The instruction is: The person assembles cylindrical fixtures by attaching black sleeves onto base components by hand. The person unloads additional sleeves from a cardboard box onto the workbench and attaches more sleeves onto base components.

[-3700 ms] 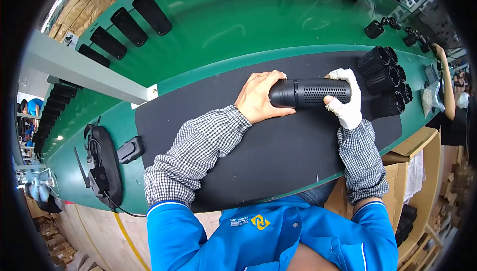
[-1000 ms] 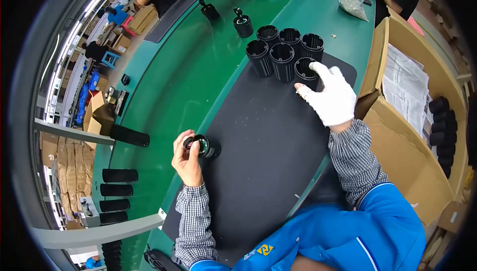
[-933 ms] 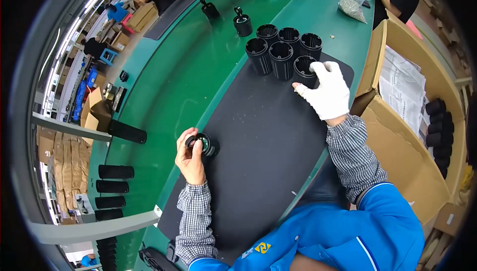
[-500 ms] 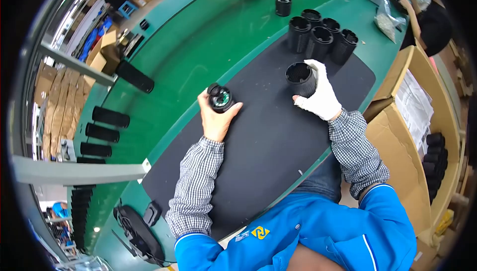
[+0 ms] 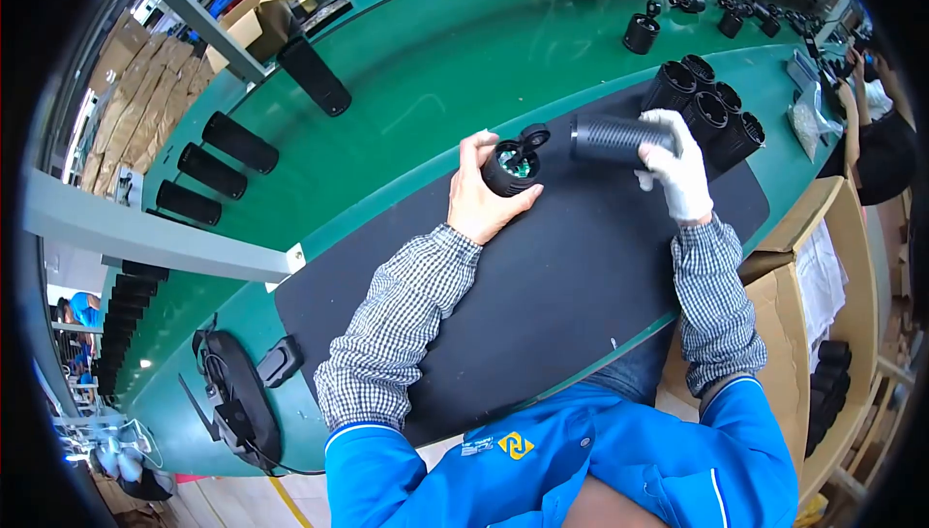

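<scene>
My bare left hand (image 5: 482, 204) is wrapped round a short black cylindrical housing (image 5: 498, 180). Its top faces up, showing a green circuit board inside, and a black round piece (image 5: 533, 135) sticks up at its rim. In my right hand (image 5: 683, 180), which wears a white glove, is a black ribbed tube (image 5: 612, 140). The tube lies on its side in the air above the dark mat (image 5: 542, 305), one end pointing toward the housing; it looks slightly blurred. The two parts are close but apart.
Several upright black ribbed tubes (image 5: 705, 117) stand at the mat's far right. Beyond runs a green belt (image 5: 435, 73) with black cylinders. A cardboard box (image 5: 774, 315) sits on the right, a metal post (image 5: 164, 233) and black device (image 5: 237, 397) on the left. Another person (image 5: 883, 150) works at far right.
My right hand has tipped the ribbed tube from upright onto its side, bringing its end nearer the housing. My left hand still holds the housing, now turned somewhat. The whole view has shifted.
</scene>
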Motion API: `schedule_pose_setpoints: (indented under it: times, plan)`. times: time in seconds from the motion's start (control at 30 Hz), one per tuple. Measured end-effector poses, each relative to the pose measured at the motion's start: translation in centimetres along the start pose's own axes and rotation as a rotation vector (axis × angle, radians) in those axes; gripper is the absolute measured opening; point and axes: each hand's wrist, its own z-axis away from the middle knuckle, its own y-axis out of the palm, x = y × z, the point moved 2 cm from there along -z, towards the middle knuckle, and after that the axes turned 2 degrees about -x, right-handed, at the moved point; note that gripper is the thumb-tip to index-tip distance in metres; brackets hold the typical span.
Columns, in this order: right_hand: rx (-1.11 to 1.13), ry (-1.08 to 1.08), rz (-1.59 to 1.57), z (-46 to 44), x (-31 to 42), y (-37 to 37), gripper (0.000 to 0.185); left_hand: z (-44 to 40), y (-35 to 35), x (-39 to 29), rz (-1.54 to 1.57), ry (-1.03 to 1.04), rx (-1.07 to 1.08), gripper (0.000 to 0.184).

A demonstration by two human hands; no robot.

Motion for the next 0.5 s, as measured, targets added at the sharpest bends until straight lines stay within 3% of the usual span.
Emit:
schedule_pose_setpoints:
  times: [0.07, 0.17, 0.37, 0.5]
  plan:
    - [-0.147, 0.027, -0.066, -1.3, -0.1, 0.6, 0.024, 0.0, -0.3, 0.0, -0.055, -0.015, -0.027, 0.079]
    - [-0.175, 0.007, -0.164, -2.6, -0.7, 1.0, 0.013, -0.4, -1.0, -0.4, -0.094, -0.056, 0.125, 0.073]
    - [-0.057, 0.128, -0.178, -1.9, -1.8, 1.2, 0.013, -0.3, -1.0, -1.3, -0.314, 0.208, 0.286, 0.068]
    - [-0.009, 0.196, -0.052, -1.4, -1.9, 1.9, 0.018, -0.2, -0.5, -2.0, -0.299, 0.168, 0.311, 0.066]
